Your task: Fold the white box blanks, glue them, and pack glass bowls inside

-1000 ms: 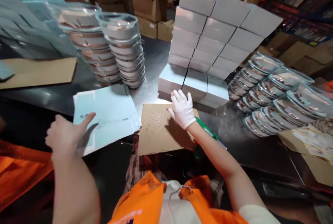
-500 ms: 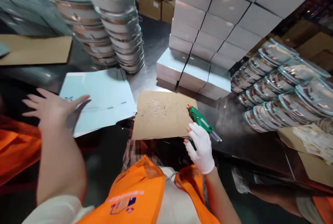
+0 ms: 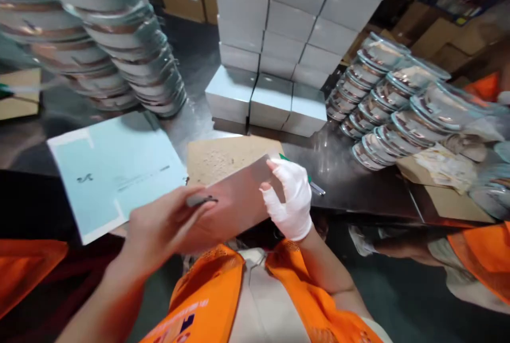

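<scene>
A flat card sheet (image 3: 239, 194), its near face pinkish in shadow, is held tilted in front of my body. My bare left hand (image 3: 159, 221) is closed on its left end, thumb near a dark grey mark on the face. At its right end, my white-gloved right hand (image 3: 290, 197) curves around the edge, bare fingertips against it. Behind lies a brown cardboard pad (image 3: 215, 154) with dried specks on it, partly covered by the sheet. A green glue gun (image 3: 309, 179) is mostly hidden behind my right hand. On the left rests a stack of pale blue printed sheets (image 3: 115, 162).
White boxes (image 3: 266, 99) are piled at the back of the dark metal table (image 3: 342, 189). Stacked clear tubs stand at the left (image 3: 131, 40) and right (image 3: 394, 104). Cardboard with papers (image 3: 442, 168) lies far right. Orange-vested people (image 3: 482, 253) are at both sides.
My left hand has moved from above the blue stack to the front, now gripping a sheet. My right hand has met the sheet's right end. The view has shifted right.
</scene>
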Demonstrator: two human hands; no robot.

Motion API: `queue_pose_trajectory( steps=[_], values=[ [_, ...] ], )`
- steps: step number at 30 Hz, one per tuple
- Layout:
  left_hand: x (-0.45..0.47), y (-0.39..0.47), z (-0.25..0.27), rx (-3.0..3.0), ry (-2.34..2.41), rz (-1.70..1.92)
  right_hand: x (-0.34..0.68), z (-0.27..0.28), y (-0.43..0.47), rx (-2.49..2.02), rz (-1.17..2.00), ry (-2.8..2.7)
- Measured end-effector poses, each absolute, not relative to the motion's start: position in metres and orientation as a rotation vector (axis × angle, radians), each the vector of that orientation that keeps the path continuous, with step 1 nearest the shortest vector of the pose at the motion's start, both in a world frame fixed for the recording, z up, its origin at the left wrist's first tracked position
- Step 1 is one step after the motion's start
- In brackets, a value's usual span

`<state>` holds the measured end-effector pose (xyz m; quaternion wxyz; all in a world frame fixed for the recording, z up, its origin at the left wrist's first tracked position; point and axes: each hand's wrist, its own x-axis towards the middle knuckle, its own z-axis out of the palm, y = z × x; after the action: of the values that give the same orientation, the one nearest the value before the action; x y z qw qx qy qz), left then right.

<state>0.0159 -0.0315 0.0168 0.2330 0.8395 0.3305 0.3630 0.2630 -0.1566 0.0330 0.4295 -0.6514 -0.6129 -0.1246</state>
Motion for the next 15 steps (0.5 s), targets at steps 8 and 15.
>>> queue_pose_trajectory(
  steps=[8,15],
  values=[
    [0.006,-0.057,-0.064,2.186,0.757,0.829,0.304,-0.003,-0.204,-1.696,1.103,-0.982],
    [0.009,-0.051,-0.063,2.289,0.545,0.737,0.308,-0.033,-0.222,-1.45,1.547,-1.022]
  ],
)
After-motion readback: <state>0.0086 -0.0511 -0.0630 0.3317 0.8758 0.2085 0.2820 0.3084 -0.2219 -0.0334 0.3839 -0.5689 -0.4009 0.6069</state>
